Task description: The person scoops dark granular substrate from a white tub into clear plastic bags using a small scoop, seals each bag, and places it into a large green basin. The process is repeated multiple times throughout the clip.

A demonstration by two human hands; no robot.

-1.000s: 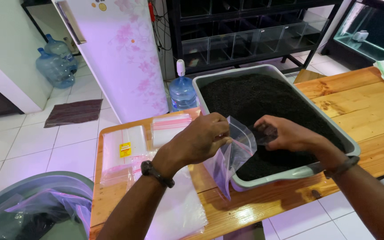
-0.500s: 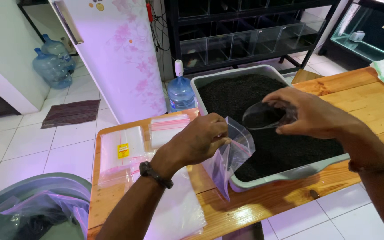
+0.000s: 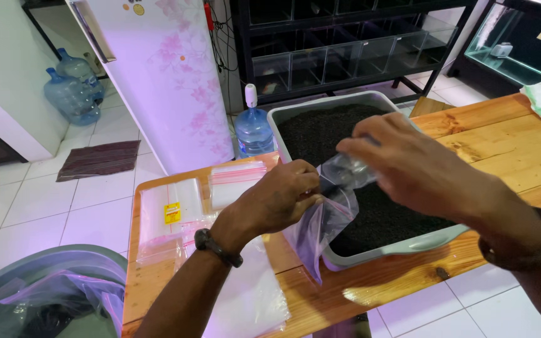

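Clear zip bag (image 3: 320, 228) pinched open in left hand (image 3: 280, 200), hanging at tray edge. Left of that hand: stack of flat clear bags, red-striped tops (image 3: 236, 181); further left, clear packet with small yellow label (image 3: 171, 213).

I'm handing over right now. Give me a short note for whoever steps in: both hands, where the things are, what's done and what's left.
Left hand: pinches open the mouth of the clear zip bag, which hangs at the table edge.
Right hand: holds a small clear cup, tipped over the bag's mouth.
Grey tray of dark granules sits on the wooden table; spare zip bags lie to the left.
Done: bag opened, cup brought to it.
Left: the bag looks unfilled and is unsealed.
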